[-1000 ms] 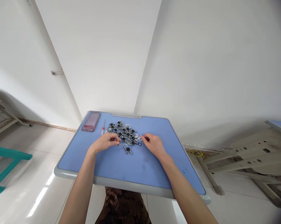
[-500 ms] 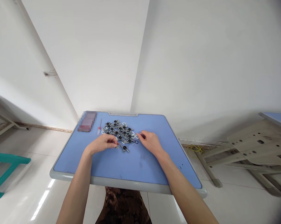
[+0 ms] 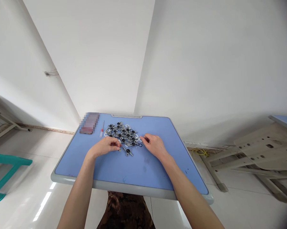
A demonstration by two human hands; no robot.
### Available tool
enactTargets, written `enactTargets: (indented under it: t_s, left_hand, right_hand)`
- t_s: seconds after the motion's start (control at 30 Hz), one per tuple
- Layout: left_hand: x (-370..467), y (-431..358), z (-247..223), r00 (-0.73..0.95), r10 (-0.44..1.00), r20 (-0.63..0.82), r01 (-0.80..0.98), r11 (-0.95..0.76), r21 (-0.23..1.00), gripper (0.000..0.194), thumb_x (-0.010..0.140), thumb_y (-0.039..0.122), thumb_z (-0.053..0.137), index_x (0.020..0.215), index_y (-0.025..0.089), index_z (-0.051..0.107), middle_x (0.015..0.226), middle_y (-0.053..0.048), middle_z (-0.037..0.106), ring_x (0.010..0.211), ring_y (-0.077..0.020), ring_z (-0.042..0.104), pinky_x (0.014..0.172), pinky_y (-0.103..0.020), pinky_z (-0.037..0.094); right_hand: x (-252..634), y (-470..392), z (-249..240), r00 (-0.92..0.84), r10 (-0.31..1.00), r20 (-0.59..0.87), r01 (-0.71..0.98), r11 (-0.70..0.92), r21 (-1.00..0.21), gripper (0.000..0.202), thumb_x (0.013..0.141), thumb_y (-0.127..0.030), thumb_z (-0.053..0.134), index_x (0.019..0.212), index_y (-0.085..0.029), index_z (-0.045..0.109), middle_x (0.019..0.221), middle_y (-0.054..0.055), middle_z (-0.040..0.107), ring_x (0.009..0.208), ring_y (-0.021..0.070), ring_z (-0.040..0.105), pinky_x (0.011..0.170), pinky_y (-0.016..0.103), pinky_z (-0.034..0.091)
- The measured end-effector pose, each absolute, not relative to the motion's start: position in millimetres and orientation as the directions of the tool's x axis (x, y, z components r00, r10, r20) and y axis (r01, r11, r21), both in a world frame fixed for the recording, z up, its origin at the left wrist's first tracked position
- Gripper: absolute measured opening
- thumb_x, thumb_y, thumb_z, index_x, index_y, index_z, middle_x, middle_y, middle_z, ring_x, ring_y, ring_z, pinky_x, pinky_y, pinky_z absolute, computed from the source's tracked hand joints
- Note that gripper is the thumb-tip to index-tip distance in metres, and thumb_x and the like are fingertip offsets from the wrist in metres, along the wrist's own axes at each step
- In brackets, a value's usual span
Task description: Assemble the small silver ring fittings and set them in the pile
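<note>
My left hand (image 3: 109,145) rests at the near left of a pile of small metal parts with black round centres (image 3: 123,131). Its thumb and fingers pinch a small metallic piece (image 3: 119,149), too small to name. One metal part with a black disc (image 3: 128,151) lies apart on the blue table, just right of those fingertips. On the right of the pile is my right hand (image 3: 153,143), fingers curled in; whatever they hold, if anything, is hidden. A black ring (image 3: 140,145) and white flat pieces (image 3: 141,139) lie close to its fingertips.
The blue table (image 3: 143,171) has a raised grey rim. A screwdriver (image 3: 101,129) with a clear and red handle and a pixelated rectangular item (image 3: 89,123) lie at the far left. A green stool (image 3: 7,162) stands on the left; another desk (image 3: 258,156) is on the right.
The camera view has shifted slightly. Both hands stay at nearly the same places beside the pile, with no clear change in their grips.
</note>
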State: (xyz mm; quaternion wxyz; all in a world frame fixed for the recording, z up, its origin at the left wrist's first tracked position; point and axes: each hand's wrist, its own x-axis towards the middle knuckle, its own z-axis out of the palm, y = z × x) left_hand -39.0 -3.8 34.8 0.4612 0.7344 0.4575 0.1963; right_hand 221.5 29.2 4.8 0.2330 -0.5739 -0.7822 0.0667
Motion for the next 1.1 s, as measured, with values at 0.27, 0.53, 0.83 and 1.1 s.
enactTargets:
  t_s: [0.27, 0.53, 0.83, 1.1]
  left_hand:
    - [-33.3, -2.2, 32.5, 0.404, 0.915, 0.016, 0.539, -0.252, 0.803, 0.014, 0.079, 0.031, 0.055, 0.077, 0.019, 0.062, 0.084, -0.002, 0.062, 0.077, -0.0154, 0.054, 0.069, -0.026, 0.043]
    - [-24.3, -1.3, 27.8, 0.381, 0.923, 0.057, 0.633, -0.306, 0.712, 0.011, 0.077, 0.024, 0.055, 0.071, 0.019, 0.061, 0.077, -0.001, 0.057, 0.071, -0.0148, 0.051, 0.064, -0.026, 0.041]
    - [-20.3, -5.3, 30.0, 0.351, 0.934, 0.066, 0.736, -0.319, 0.598, 0.014, 0.076, 0.016, 0.047, 0.073, 0.019, 0.061, 0.072, -0.001, 0.059, 0.068, -0.0154, 0.052, 0.058, -0.025, 0.038]
    - [-21.4, -4.0, 29.2, 0.312, 0.946, 0.095, 0.746, -0.305, 0.592, 0.013, 0.078, 0.019, 0.047, 0.075, 0.02, 0.06, 0.076, -0.001, 0.06, 0.068, -0.015, 0.053, 0.06, -0.025, 0.038]
  right_hand:
    - [222.0, 28.9, 4.6, -0.247, 0.92, 0.305, 0.862, 0.352, -0.364, 0.033, 0.085, -0.036, 0.043, 0.056, -0.019, 0.046, 0.054, 0.0, 0.053, 0.049, 0.0116, 0.039, 0.05, 0.025, 0.024]
    - [222.0, 29.7, 3.2, -0.253, 0.916, 0.312, 0.864, 0.359, -0.354, 0.033, 0.085, -0.035, 0.043, 0.056, -0.019, 0.047, 0.054, 0.0, 0.053, 0.048, 0.0113, 0.038, 0.05, 0.025, 0.023]
    - [222.7, 30.0, 2.2, -0.248, 0.92, 0.303, 0.862, 0.352, -0.365, 0.032, 0.084, -0.034, 0.044, 0.056, -0.019, 0.045, 0.053, -0.001, 0.051, 0.048, 0.0108, 0.037, 0.05, 0.024, 0.023]
    - [222.5, 29.8, 2.9, -0.249, 0.92, 0.303, 0.862, 0.353, -0.364, 0.031, 0.084, -0.034, 0.044, 0.057, -0.019, 0.048, 0.055, 0.0, 0.054, 0.049, 0.0113, 0.039, 0.05, 0.024, 0.023]
